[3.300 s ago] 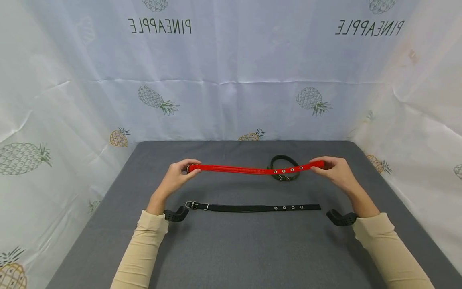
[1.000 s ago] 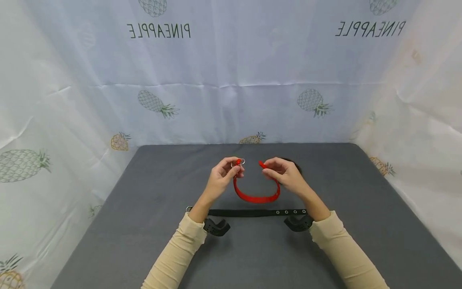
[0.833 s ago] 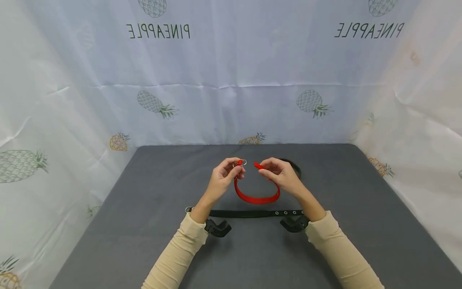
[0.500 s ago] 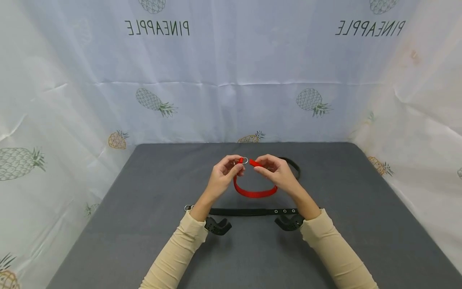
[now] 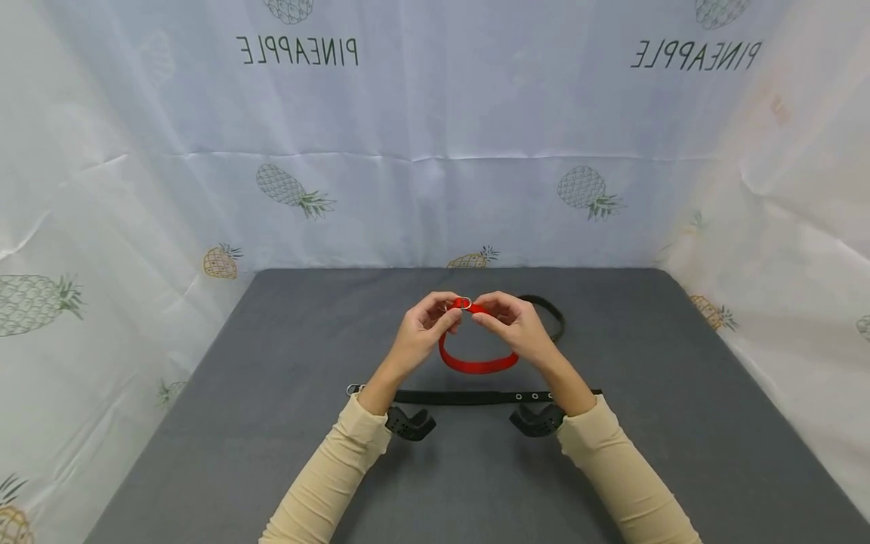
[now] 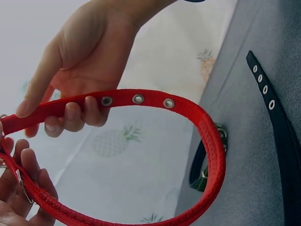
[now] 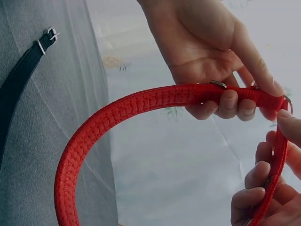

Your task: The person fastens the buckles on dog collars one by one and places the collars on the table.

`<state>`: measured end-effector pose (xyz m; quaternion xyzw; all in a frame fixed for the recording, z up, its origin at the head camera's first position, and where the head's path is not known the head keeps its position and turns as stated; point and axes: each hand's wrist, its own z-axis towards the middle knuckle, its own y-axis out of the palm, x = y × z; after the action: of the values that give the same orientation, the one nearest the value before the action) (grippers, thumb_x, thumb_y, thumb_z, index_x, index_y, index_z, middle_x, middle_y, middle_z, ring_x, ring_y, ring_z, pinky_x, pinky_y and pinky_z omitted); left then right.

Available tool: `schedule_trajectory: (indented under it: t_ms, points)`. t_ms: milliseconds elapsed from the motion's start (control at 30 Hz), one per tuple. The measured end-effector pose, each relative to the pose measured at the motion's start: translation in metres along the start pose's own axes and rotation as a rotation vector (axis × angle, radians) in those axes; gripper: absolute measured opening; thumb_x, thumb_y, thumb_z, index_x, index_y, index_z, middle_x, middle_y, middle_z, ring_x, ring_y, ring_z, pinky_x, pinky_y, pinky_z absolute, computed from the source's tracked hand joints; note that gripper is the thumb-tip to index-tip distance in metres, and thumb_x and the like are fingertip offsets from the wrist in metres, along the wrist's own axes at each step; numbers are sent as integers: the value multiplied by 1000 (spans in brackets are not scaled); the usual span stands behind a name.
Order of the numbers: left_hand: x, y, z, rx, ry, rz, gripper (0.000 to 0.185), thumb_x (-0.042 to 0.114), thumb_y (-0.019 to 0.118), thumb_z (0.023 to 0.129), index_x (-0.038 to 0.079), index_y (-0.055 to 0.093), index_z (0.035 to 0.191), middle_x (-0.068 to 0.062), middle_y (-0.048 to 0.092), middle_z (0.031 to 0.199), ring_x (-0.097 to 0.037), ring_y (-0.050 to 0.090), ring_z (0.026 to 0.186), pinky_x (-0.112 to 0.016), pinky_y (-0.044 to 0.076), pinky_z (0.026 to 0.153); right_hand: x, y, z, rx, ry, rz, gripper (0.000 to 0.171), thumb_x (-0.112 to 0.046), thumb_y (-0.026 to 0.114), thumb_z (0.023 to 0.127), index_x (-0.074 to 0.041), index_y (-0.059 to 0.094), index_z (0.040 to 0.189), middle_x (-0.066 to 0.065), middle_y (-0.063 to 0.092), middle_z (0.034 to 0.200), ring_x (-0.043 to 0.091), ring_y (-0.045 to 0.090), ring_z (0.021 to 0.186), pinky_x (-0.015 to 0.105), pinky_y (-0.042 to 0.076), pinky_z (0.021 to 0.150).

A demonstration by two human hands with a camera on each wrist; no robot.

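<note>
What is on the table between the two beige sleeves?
In the head view, the straight black collar lies flat on the grey table between the sleeves, just nearer the person than the red collar both hands hold up.

One red collar [image 5: 476,364], seemingly two black collars [image 5: 476,396].

Ribbed matt red webbing collar [image 5: 476,364] with shiny metal eyelets [image 6: 138,99]; grey felt-like tabletop [image 5: 680,423]
</note>
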<state>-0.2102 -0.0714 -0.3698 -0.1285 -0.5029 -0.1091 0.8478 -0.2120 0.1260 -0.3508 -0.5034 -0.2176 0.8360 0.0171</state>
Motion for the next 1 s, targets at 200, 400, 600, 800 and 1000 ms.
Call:
schedule_trajectory:
  t_ms: [200, 400, 600, 800, 1000]
  points:
    - [2, 0, -1, -7, -10, 11, 34, 22, 58, 97, -4, 55, 119, -18, 57, 90, -8, 55, 75, -18, 50, 70, -2, 2, 0, -2, -17, 13, 20, -7, 63, 93, 6, 62, 108, 18, 64, 93, 8, 53, 70, 23, 46, 62]
    - [2, 0, -2, -22, -11, 29, 29, 19, 56, 98, -3, 55, 117, -5, 55, 87, -11, 53, 72, -19, 48, 67, -4, 4, 0, -22, -8, 16, 18, -5, 61, 93, 7, 60, 107, 7, 59, 88, 7, 49, 65, 21, 44, 60]
    - [-1, 2, -4, -37, -24, 50, 25, 15, 56, 98, -2, 55, 116, -17, 56, 89, -27, 55, 75, -18, 49, 68, -6, 6, 0, -37, 31, 46, 19, -5, 60, 94, 7, 57, 109, 4, 56, 88, 5, 51, 68, 20, 45, 63]
    - [-3, 3, -2, -34, -26, 40, 23, 13, 54, 99, -2, 55, 116, -21, 55, 89, -7, 54, 73, -19, 49, 67, -7, 6, 0, -31, 34, 129, 30, -4, 59, 94, 9, 49, 119, 0, 57, 94, 7, 55, 77, 19, 48, 68]
    - [-4, 6, -3, -51, -30, 73, 22, 14, 54, 99, -1, 55, 115, -20, 55, 87, -14, 53, 71, -20, 48, 67, -7, 8, 1, -39, 48, 148, 30, -6, 59, 95, 8, 51, 119, -3, 56, 92, 4, 55, 77, 19, 48, 70]
